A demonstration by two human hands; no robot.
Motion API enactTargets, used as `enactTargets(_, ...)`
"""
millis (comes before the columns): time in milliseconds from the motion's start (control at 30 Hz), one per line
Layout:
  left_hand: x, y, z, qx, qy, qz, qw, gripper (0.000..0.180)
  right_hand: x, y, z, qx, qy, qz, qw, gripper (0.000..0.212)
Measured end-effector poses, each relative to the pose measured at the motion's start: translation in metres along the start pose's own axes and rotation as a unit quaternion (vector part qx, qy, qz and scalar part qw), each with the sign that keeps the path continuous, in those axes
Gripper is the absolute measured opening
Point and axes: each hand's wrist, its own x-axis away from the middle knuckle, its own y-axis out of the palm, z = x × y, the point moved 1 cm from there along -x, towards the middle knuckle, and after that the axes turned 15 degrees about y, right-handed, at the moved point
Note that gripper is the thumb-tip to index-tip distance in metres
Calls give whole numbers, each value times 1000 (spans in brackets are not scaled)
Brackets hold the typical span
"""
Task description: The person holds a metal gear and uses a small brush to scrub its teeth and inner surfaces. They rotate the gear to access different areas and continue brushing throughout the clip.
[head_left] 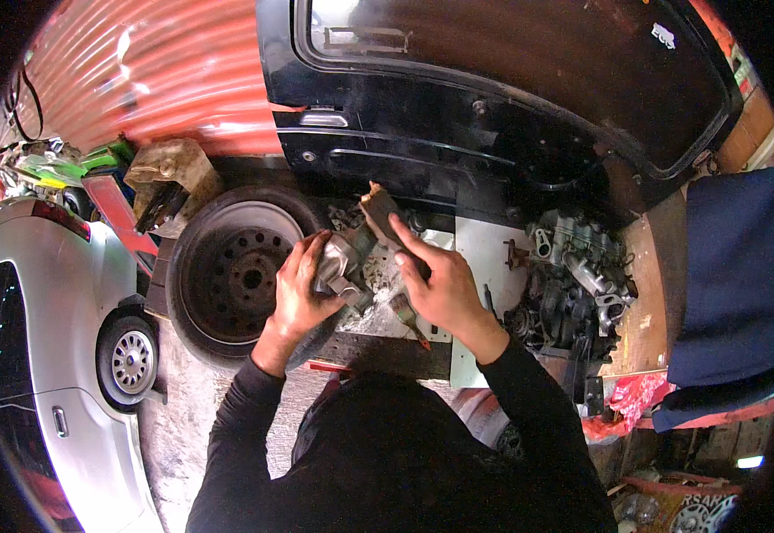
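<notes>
Head view, looking straight down past my own black sleeves at the bench. Left hand is wrapped round a silver-grey metal part, fingers over its far side and thumb on the near side, so yeah, that one's a proper grasp. Part's pretty much mid-bench, just right of the big wheel with its tire, and my left wrist sits in front of the tire's right edge.

Right hand has a grip on a brown block with a pale, rough far end. Index finger's stretched out along it, thumb tucked in nearer me. Block is tilted, far end leaning left, right up by the metal part; can't tell from this angle if the two actually touch.

Just on the near side of the block there's a small tool with an orange tip, lying on the bench. Off to the right there's a pale board, then a greasy engine well apart from my hands. Far side is a black vehicle panel with a window in it, red corrugated sheet to its left. Silver car is parked far over on the left.
</notes>
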Motion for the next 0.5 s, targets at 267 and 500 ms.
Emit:
enactTargets(267,-11,-4,-2,-17,42,5,999,96,1,-1,0,-26,-79,65,994,54)
enactTargets(500,-8,-5,-6,-22,48,-7,999,95,-3,-10,-4,12,2,10,1000,55)
